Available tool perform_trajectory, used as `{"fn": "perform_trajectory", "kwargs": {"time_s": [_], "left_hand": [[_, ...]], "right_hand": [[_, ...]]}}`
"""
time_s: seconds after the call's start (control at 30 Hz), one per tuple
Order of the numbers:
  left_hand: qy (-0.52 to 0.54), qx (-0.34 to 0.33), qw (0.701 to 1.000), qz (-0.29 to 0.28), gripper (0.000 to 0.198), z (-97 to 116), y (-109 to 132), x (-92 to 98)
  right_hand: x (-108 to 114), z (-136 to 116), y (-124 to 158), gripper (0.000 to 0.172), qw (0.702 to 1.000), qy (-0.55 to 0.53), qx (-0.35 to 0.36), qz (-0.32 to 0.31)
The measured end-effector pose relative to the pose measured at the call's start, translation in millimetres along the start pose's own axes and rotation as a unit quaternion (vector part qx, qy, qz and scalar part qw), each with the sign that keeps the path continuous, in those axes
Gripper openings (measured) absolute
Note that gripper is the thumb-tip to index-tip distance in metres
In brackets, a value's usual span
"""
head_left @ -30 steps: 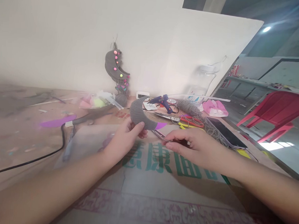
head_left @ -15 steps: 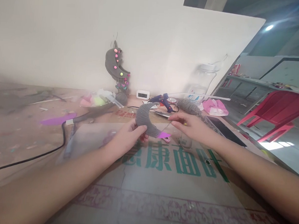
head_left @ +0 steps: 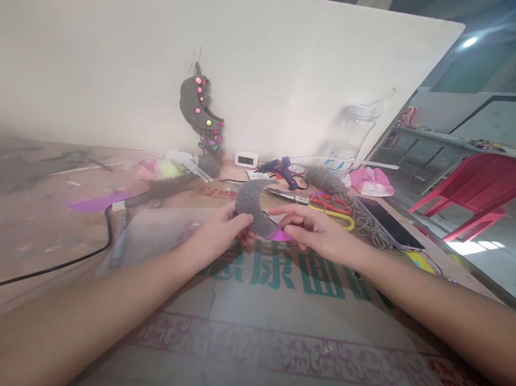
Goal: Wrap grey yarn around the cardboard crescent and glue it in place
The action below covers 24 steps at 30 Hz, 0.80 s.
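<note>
A crescent moon shape (head_left: 251,204) is wrapped in grey yarn, with a bare purple tip (head_left: 280,236) at its lower right end. My left hand (head_left: 234,223) grips its outer curve, thumb on the front and fingers behind. Close against the tip is my right hand (head_left: 310,231), its fingers bent around a thin strand of the grey yarn that is mostly hidden. The right thumb lies beside the purple tip, and the index finger reaches across the crescent's inner side.
Behind the hands lie scissors (head_left: 331,206), a blue glue gun (head_left: 281,170), a grey yarn ball (head_left: 326,180) and a phone (head_left: 387,221). A decorated grey moon (head_left: 197,105) leans on the wall near a small clock (head_left: 246,159). A black cable (head_left: 61,268) crosses the left side.
My right hand has moved left and slightly down, from apart from the crescent to its purple tip. The scissors' red and yellow handles now show. My left hand keeps its hold.
</note>
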<state>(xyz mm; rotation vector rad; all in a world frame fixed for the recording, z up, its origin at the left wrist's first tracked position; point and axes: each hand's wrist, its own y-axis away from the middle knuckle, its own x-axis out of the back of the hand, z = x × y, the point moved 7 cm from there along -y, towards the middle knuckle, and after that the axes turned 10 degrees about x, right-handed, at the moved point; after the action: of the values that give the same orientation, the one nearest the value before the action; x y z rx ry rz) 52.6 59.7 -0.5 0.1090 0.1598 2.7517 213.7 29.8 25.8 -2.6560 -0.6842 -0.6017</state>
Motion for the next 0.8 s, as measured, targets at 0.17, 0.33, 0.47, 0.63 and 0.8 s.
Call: {"fn": "perform_trajectory", "kwargs": {"time_s": [0.17, 0.33, 0.47, 0.63, 0.8], "left_hand": [[-0.024, -0.003, 1.000, 0.005, 0.015, 0, 0, 0.3], [-0.050, -0.002, 0.999, 0.017, 0.013, 1, 0, 0.5], [-0.081, -0.009, 0.997, 0.010, 0.013, 2, 1, -1.8], [-0.065, -0.003, 0.997, -0.033, 0.015, -1, 1, -8.7], [-0.044, 0.015, 0.998, -0.030, 0.014, 0, 3, -8.6]], "right_hand": [[13, -5, 5, 0.026, 0.985, 0.155, 0.033, 0.067], [2, -31, 12, 0.011, 0.918, 0.331, 0.211, 0.062], [-15, -48, 18, 0.008, 0.876, 0.367, 0.309, 0.060], [-6, -42, 14, 0.010, 0.905, 0.331, 0.243, 0.110], [8, -24, 13, 0.011, 0.933, 0.287, 0.170, 0.135]]}}
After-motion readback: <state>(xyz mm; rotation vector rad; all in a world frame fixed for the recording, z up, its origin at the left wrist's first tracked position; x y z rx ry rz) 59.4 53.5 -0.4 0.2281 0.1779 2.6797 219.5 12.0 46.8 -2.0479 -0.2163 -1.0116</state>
